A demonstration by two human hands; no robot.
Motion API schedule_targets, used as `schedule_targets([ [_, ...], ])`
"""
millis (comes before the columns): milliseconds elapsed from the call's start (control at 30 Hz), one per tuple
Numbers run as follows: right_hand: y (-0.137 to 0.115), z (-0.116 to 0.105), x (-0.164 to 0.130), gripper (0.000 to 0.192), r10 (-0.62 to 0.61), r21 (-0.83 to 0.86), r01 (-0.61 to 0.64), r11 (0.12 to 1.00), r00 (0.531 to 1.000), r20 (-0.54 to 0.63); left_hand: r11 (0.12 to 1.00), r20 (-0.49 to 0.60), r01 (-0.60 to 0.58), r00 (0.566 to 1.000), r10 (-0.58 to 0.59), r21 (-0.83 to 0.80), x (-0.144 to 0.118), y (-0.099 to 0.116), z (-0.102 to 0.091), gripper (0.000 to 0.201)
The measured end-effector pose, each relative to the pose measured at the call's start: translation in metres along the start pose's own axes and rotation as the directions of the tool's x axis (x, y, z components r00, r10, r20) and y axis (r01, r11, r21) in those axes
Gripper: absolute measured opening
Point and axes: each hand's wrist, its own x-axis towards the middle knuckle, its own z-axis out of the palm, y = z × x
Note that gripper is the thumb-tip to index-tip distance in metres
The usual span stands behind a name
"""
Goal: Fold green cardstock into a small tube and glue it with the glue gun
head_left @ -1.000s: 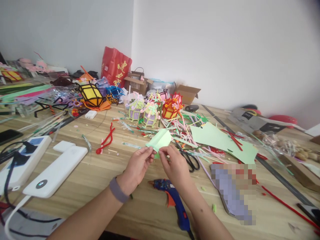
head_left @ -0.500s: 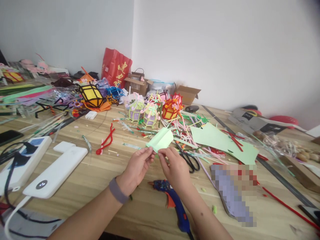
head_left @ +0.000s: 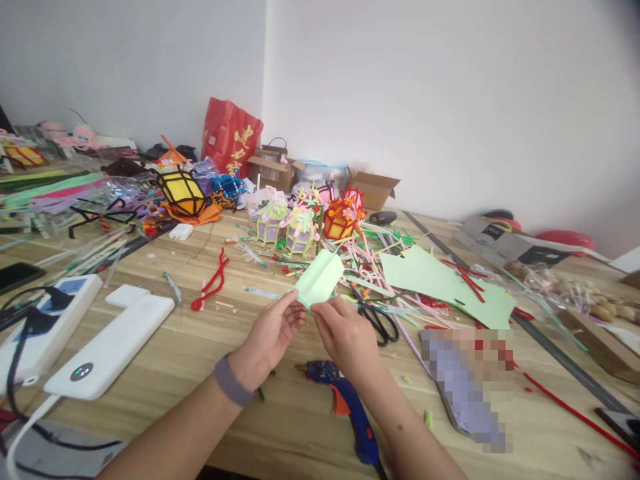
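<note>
A small piece of light green paper point(head_left: 321, 275), creased along its length, is held up over the table. My left hand point(head_left: 275, 333) pinches its lower left corner between thumb and fingers. Closed on the lower right edge is my right hand point(head_left: 347, 333), its fingertips partly hidden behind the knuckles. Below the hands lies a blue glue gun point(head_left: 357, 413) with an orange trigger, its nozzle pointing left. Black-handled scissors point(head_left: 381, 321) rest just right of my right hand.
Larger light green sheets point(head_left: 440, 280) lie to the right, near a blurred-out flat object point(head_left: 465, 387). Small pipe-cleaner lanterns point(head_left: 300, 230) stand behind the hands. A white power bank point(head_left: 113, 347) and power strip point(head_left: 55, 327) occupy the left. Red pipe cleaners point(head_left: 215, 283) lie loose.
The green paper has tilted and turned slightly more open to view. My left hand's fingers have shifted a little along its lower corner; my right hand stays on the edge.
</note>
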Motion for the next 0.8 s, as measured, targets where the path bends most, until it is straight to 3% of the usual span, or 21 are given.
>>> schedule_targets([
  [267,0.005,0.002,0.003,0.022,0.024,0.062,-0.025,0.998,1.0,0.014,1.0,-0.023,-0.006,1.0,0.006,-0.008,0.0,0.002,0.004,0.017],
  [367,0.015,-0.015,0.001,0.022,0.074,0.154,-0.067,0.986,0.996,-0.045,1.0,-0.032,-0.013,0.999,0.012,-0.015,0.0,0.003,0.003,0.016],
  [467,0.035,-0.048,-0.014,0.023,0.204,0.165,-0.178,0.97,0.966,-0.157,0.999,-0.034,-0.014,0.999,0.013,-0.029,0.0,0.004,0.003,0.017],
  [567,0.061,-0.078,-0.047,0.028,0.39,0.074,-0.385,0.92,0.88,-0.27,0.998,-0.028,-0.012,1.0,0.01,-0.061,0.0,0.007,0.004,0.019],
  [633,0.076,-0.088,-0.078,0.04,0.527,0.048,-0.556,0.83,0.754,-0.391,0.996,-0.019,-0.004,1.0,0.002,-0.093,0.0,0.009,0.004,0.02],
  [700,0.087,-0.091,-0.112,0.054,0.612,0.043,-0.675,0.736,0.637,-0.47,0.993,-0.003,0.002,1.0,-0.003,-0.122,0.0,0.012,0.005,0.021],
  [767,0.094,-0.088,-0.144,0.064,0.67,0.078,-0.737,0.672,0.559,-0.489,0.99,0.002,-0.003,1.0,0.004,-0.14,0.0,0.013,0.005,0.023],
  [800,0.096,-0.086,-0.159,0.067,0.699,0.096,-0.753,0.65,0.544,-0.463,0.99,0.0,-0.006,1.0,0.006,-0.144,0.0,0.014,0.005,0.024],
])
